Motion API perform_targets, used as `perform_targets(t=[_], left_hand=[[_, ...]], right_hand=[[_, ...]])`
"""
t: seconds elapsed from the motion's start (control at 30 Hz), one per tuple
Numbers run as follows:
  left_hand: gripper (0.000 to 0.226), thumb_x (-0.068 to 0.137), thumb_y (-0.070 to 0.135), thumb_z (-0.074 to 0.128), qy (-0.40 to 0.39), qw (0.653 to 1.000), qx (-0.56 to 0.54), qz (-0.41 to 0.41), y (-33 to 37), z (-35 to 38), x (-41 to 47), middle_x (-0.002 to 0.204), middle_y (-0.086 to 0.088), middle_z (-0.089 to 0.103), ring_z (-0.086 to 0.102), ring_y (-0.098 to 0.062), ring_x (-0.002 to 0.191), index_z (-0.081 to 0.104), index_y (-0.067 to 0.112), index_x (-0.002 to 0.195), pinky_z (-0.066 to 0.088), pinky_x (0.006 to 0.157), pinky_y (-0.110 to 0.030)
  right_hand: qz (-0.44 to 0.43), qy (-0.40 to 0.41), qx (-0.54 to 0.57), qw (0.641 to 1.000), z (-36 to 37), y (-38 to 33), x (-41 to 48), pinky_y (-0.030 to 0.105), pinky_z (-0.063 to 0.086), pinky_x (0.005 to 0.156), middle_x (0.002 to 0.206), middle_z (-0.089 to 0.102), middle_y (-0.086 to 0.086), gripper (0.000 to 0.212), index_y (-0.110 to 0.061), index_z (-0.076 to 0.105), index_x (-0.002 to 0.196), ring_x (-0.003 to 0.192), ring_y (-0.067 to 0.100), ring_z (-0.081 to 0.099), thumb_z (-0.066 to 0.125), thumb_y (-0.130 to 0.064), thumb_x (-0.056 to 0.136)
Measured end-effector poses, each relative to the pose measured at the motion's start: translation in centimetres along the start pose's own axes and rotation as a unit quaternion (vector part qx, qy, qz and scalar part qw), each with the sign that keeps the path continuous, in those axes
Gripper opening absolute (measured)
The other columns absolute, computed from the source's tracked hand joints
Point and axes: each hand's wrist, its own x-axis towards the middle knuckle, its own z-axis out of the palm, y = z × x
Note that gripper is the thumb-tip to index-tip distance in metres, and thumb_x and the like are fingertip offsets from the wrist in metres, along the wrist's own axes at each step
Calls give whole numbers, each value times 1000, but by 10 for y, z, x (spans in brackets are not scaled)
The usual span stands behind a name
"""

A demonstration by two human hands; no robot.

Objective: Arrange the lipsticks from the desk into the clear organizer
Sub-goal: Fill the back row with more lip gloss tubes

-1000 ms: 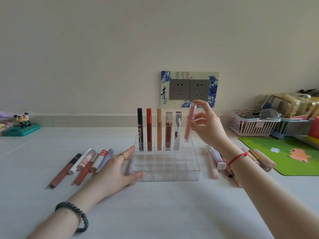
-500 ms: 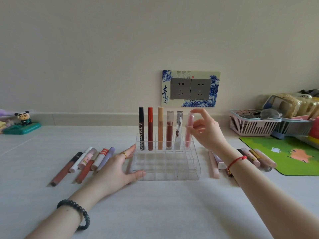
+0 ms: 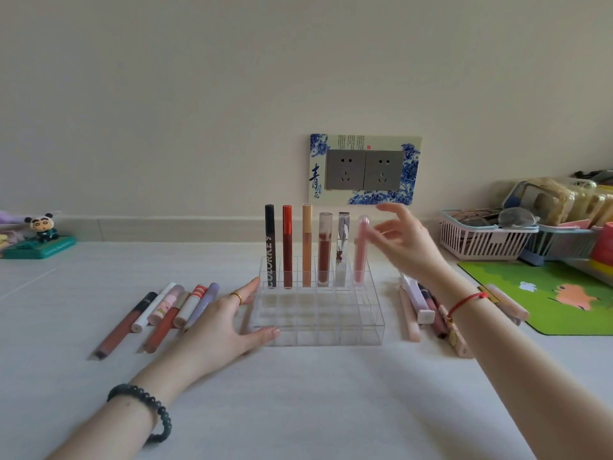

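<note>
The clear organizer (image 3: 318,327) stands mid-desk with several lipsticks upright in its back row; the pink lipstick (image 3: 361,252) is rightmost in that row. My right hand (image 3: 403,242) hovers just right of the pink lipstick, fingers spread and holding nothing. My left hand (image 3: 222,323) rests flat against the organizer's left front corner, thumb along its front wall. Several lipsticks (image 3: 166,313) lie left of the organizer. More lipsticks (image 3: 418,303) lie to its right, partly hidden by my right forearm.
White and blue baskets (image 3: 481,240) with oddments stand at the back right beside a green mat (image 3: 557,293). A panda figure on a green case (image 3: 43,240) sits at the far left. A wall socket plate (image 3: 365,169) is behind the organizer.
My right hand lowered the pink lipstick into the back row's rightmost cell, then let go and opened, drawing slightly right. My left hand stayed against the organizer.
</note>
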Motion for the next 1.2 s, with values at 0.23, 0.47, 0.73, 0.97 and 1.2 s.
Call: perform_targets(t=[0.23,0.47,0.73,0.97,1.2], left_hand=[[112,37,89,47,4,1000,2,4,0,0,1,141,22,39,-10,-6,141,20,48,137,9,116,-36],[110,38,86,50,11,1000,-5,3,1,0,0,138,21,43,-9,-6,141,23,47,137,10,116,-36],[110,38,85,49,9,1000,0,4,3,0,-1,139,20,42,-8,-8,142,22,46,138,9,116,-37],[108,39,85,49,9,1000,3,5,3,0,0,139,21,42,-9,-7,141,21,48,137,9,116,-40],[111,37,88,48,8,1000,0,7,-1,1,1,138,19,43,-10,-7,141,21,48,137,9,117,-41]], right_hand=[[165,-117,-260,944,-26,16,-2,21,49,58,90,68,11,19,-4,69,96,65,15,59,60,-15,82],[181,-131,-447,866,-6,24,-18,23,34,51,70,46,2,12,-12,45,67,69,24,49,54,-12,76],[168,-110,-506,839,5,17,-26,27,38,64,95,59,7,7,-13,51,83,92,27,57,50,-7,82],[173,-114,-496,843,4,18,-25,28,37,64,88,52,5,8,-14,45,79,89,26,53,51,-11,82],[170,-138,-489,844,4,24,-36,33,37,76,109,54,10,20,-10,53,100,101,28,50,48,-22,85]])
